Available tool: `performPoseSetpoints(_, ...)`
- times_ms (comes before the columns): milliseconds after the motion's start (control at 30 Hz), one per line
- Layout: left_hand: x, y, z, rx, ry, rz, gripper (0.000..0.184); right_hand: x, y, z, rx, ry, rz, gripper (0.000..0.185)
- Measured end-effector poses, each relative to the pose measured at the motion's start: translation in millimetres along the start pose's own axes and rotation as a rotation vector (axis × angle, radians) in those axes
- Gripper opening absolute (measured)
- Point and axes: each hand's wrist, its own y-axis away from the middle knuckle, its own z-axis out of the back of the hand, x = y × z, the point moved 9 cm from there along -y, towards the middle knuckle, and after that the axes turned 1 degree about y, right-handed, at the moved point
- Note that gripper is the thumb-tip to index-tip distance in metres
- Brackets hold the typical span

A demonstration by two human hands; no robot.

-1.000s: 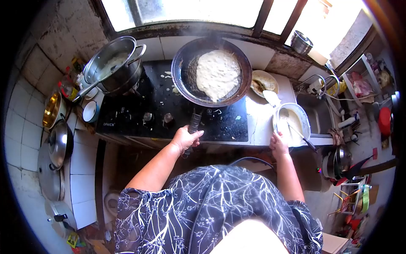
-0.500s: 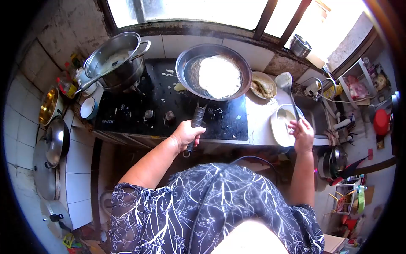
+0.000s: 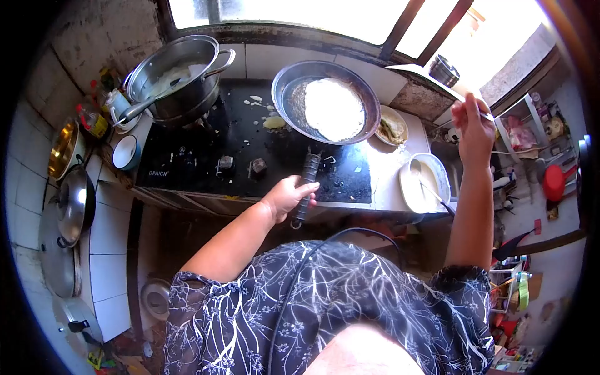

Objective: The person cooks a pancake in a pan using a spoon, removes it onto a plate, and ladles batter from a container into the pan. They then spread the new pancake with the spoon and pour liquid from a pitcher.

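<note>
Window glare bleaches the surface of the round white batter (image 3: 334, 109) inside a dark metal pan (image 3: 290, 103), whose rim hides part of a pale round plate (image 3: 400, 119). The left hand (image 3: 292, 196) covers part of the black wrapped handle (image 3: 311, 165); the right hand (image 3: 473, 122) obscures the grip of a washed-out white utensil (image 3: 430, 76). The black-and-white patterned shirt (image 3: 250, 312) runs off the bottom edge.

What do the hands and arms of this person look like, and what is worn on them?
The left hand and right hand wear no gloves. The short sleeves are dark, with white branch-like lines and small flower shapes, matching the top. The forearms are uncovered.
</note>
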Motion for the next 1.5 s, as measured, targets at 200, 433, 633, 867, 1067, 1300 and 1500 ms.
performPoseSetpoints(200, -7, 68, 98, -0.311, 0.035, -0.13, 0.046, -11, -27, -55, 0.123, 0.31, -0.113, 0.019)
performPoseSetpoints(433, 106, 179, 270, -0.844, 0.261, 0.023, 0.032, -20, -48, -119, 0.317, 0.614, 0.019, 0.023)
performPoseSetpoints(633, 262, 277, 351, -1.124, 0.461, 0.264, 0.033, -39, -66, -173, 0.467, 0.869, 0.188, 0.03)
performPoseSetpoints(867, 387, 378, 338, -1.35, 0.574, 0.49, 0.037, -93, -96, -204, 0.441, 1.131, 0.296, 0.027)
performPoseSetpoints(1067, 410, 426, 282, -1.428, 0.589, 0.552, 0.035, -132, -105, -237, 0.521, 1.221, 0.301, 0.02)
performPoseSetpoints(1300, 445, 439, 259, -1.451, 0.663, 0.467, 0.028, -133, -105, -306, 0.635, 1.226, 0.437, 0.021)
performPoseSetpoints(1500, 450, 447, 234, -1.383, 0.637, 0.48, 0.036, -87, -84, -357, 0.628, 1.079, 0.58, 0.021)
